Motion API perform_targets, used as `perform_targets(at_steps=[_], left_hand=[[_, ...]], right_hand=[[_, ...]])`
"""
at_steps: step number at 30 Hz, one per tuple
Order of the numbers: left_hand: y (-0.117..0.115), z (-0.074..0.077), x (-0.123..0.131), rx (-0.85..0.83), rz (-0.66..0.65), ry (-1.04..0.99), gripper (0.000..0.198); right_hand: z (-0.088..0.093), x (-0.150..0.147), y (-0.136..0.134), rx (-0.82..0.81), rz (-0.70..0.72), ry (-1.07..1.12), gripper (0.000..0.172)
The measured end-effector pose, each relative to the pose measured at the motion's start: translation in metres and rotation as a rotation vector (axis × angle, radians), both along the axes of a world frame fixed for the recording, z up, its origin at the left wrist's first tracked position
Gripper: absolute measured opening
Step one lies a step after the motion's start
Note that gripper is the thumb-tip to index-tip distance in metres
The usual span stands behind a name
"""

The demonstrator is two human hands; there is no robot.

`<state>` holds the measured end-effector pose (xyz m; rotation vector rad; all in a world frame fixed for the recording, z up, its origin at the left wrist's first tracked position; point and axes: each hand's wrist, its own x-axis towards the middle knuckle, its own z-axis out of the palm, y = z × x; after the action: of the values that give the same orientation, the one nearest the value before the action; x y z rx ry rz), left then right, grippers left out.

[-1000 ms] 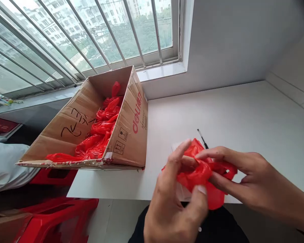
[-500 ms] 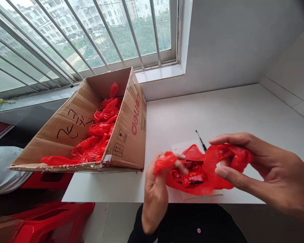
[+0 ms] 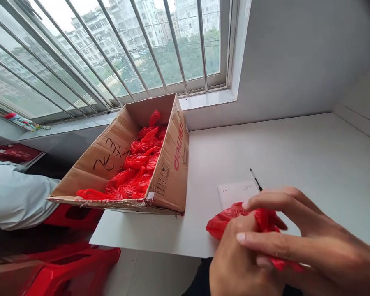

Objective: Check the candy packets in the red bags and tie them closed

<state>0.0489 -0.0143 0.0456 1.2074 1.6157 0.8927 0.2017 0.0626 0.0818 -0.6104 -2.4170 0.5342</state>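
Boxed bags (image 3: 137,161) look done; by the bench's front edge (image 3: 148,243), your left grip (image 3: 239,257) clutches a red bag (image 3: 219,223), seemingly unfinished; right grip (image 3: 314,232), cannot tell.

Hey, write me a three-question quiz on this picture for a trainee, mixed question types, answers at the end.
1. Compared with the open brown cardboard box, in the picture the slim black pen lies: A) inside; B) to the left; C) to the right.
2. What is heaped in the box?
3. True or false: the left hand and right hand are both at a crumpled red plastic bag outside the box.

Key: 1. C. 2. Shiny red plastic bags. 3. True.
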Motion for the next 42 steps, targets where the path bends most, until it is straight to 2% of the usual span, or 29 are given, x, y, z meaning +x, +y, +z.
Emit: perform_targets(at_steps=[1, 3, 4, 7, 11, 15, 18, 20, 22, 25, 29, 34, 37, 39, 42], left_hand=[[0.002, 0.001, -0.003, 0.009, -0.025, -0.061, 0.031], [0.01, 0.003, -0.012, 0.037, -0.102, -0.21, 0.038], [0.014, 0.004, -0.018, 0.032, -0.133, -0.274, 0.043], [0.026, 0.003, -0.031, -0.029, -0.097, -0.4, 0.045], [0.034, -0.003, -0.045, -0.03, -0.079, -0.451, 0.034], [0.036, -0.006, -0.057, 0.014, -0.205, -0.363, 0.021], [0.034, -0.008, -0.06, 0.08, -0.232, -0.264, 0.01], [0.032, -0.012, -0.059, 0.124, -0.209, -0.139, 0.022], [0.03, -0.018, -0.055, 0.195, -0.182, 0.0, 0.03], [0.03, -0.031, -0.05, 0.334, -0.153, 0.131, 0.026], [0.035, -0.049, -0.05, 0.5, -0.052, 0.287, 0.026], [0.04, -0.076, -0.053, 0.776, 0.042, 0.465, 0.031], [0.039, -0.087, -0.055, 0.838, 0.113, 0.513, 0.03], [0.037, -0.091, -0.059, 0.884, 0.1, 0.532, 0.03], [0.036, -0.095, -0.065, 0.948, -0.024, 0.571, 0.043]], right_hand=[[-0.003, -0.002, 0.003, -0.045, 0.031, -0.023, 0.042], [-0.012, -0.003, 0.01, -0.131, 0.042, -0.054, 0.05], [-0.016, -0.003, 0.014, -0.157, 0.019, -0.05, 0.048], [-0.022, 0.001, 0.021, -0.242, -0.046, 0.037, 0.023], [-0.02, 0.004, 0.022, -0.434, -0.058, 0.096, 0.01], [-0.029, -0.004, 0.025, -0.589, -0.083, 0.119, 0.02], [-0.046, -0.016, 0.031, -0.657, 0.05, 0.146, 0.036], [-0.055, -0.023, 0.034, -0.741, 0.099, 0.12, 0.038], [-0.062, -0.028, 0.037, -0.808, 0.06, 0.1, 0.038], [-0.07, -0.033, 0.04, -0.848, 0.01, 0.093, 0.036], [-0.077, -0.034, 0.043, -0.86, -0.005, 0.04, 0.034], [-0.083, -0.035, 0.048, -0.94, 0.136, 0.033, 0.029], [-0.087, -0.034, 0.052, -1.026, 0.146, 0.002, 0.023], [-0.089, -0.033, 0.054, -1.041, 0.096, 0.011, 0.016], [-0.092, -0.032, 0.055, -1.027, 0.025, 0.103, 0.009]])
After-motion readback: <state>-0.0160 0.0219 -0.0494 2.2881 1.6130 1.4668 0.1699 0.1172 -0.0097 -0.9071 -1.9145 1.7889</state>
